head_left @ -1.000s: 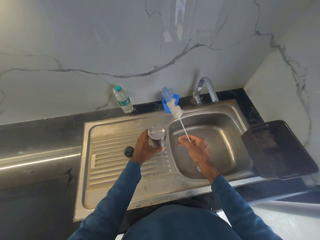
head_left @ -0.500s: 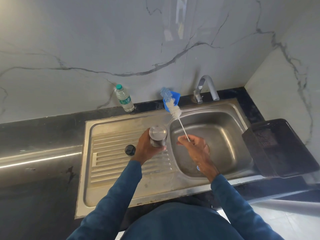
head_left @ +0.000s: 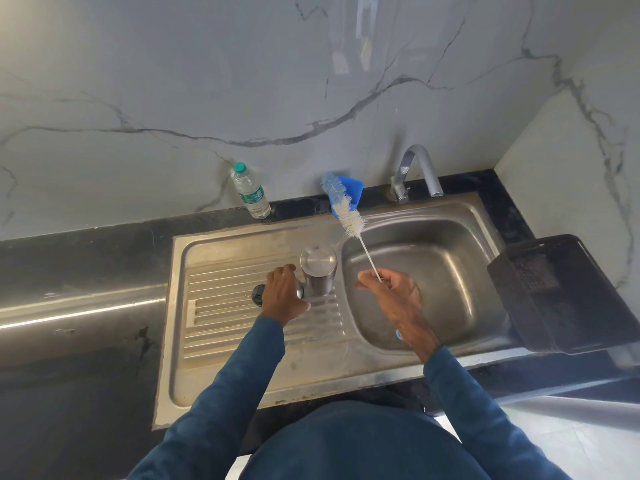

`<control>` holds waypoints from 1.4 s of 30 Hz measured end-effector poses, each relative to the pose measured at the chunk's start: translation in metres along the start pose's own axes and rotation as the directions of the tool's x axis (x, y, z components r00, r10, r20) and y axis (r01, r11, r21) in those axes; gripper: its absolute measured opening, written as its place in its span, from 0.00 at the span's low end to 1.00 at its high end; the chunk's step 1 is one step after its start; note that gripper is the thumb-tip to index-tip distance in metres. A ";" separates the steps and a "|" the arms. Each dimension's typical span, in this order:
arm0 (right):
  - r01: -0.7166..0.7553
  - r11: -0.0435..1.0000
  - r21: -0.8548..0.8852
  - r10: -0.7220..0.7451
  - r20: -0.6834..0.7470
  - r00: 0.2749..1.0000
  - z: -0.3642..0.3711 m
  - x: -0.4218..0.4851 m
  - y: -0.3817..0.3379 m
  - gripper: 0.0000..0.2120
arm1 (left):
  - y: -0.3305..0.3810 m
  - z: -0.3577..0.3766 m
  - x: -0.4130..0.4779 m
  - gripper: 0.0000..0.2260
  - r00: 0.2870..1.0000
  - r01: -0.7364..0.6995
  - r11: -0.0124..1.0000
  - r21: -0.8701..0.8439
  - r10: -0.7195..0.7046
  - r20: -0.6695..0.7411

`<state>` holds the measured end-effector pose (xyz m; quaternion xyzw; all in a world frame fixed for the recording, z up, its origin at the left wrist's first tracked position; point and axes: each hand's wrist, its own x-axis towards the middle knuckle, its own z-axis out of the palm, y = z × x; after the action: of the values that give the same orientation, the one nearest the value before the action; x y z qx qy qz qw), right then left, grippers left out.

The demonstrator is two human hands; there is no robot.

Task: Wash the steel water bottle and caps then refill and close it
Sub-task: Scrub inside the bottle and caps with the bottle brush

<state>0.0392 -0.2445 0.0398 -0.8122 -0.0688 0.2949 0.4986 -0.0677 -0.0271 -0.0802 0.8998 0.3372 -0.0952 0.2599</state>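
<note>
The steel bottle (head_left: 318,268) stands upright on the sink's ribbed drainboard (head_left: 242,327), at the edge of the basin. My left hand (head_left: 282,294) is just left of it, fingers curled over a small shiny steel piece (head_left: 300,291); whether it grips that piece is unclear. A black cap (head_left: 258,294) lies on the drainboard by the hand's left side. My right hand (head_left: 393,289) is over the basin (head_left: 450,271), shut on the thin white handle of a bottle brush (head_left: 346,211) whose blue and white bristles point up and back.
A tap (head_left: 417,171) stands at the basin's back rim. A blue holder (head_left: 351,192) sits behind the brush head, and a clear plastic water bottle (head_left: 251,192) stands on the black counter by the wall. A black crate (head_left: 561,292) sits to the right.
My left hand has let go of the steel bottle's body and slid down to its left; the bottle now stands alone. The right hand holds the brush as before.
</note>
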 end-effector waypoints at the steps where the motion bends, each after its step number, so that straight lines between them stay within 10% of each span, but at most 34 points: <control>1: 0.005 1.000 0.004 -0.005 -0.002 1.000 0.000 0.000 0.001 0.07 | 0.001 0.001 0.000 0.38 1.000 0.017 0.999 0.047 -0.017 0.007; 13: -0.004 0.999 0.033 0.004 -0.015 1.000 -0.001 0.002 0.005 0.08 | -0.004 0.011 0.012 0.25 0.999 0.036 0.989 0.144 -0.040 0.020; 27: -0.030 0.999 0.011 0.030 0.001 1.000 -0.008 0.004 0.009 0.09 | -0.006 0.001 -0.056 0.24 0.935 -0.125 0.977 -0.171 0.058 -0.349; 32: -0.048 0.999 0.014 0.048 0.008 0.999 -0.021 0.003 0.015 0.11 | 0.006 0.001 -0.103 0.24 0.972 -0.116 0.904 -0.411 0.018 -0.235; 36: -0.035 0.999 0.014 0.035 0.016 0.999 -0.033 0.004 0.021 0.12 | 0.034 -0.006 -0.121 0.23 0.997 -0.063 0.754 -0.654 0.018 -0.076; 42: 0.102 0.994 0.028 -0.103 0.015 0.995 -0.070 0.007 0.042 0.12 | 0.103 -0.021 -0.113 0.17 0.973 0.208 0.156 -0.966 0.065 0.220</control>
<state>0.0752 -0.3162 0.0239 -0.7982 -0.1104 0.2766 0.5236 -0.0854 -0.1442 0.0185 0.4833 0.3310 0.0398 0.8095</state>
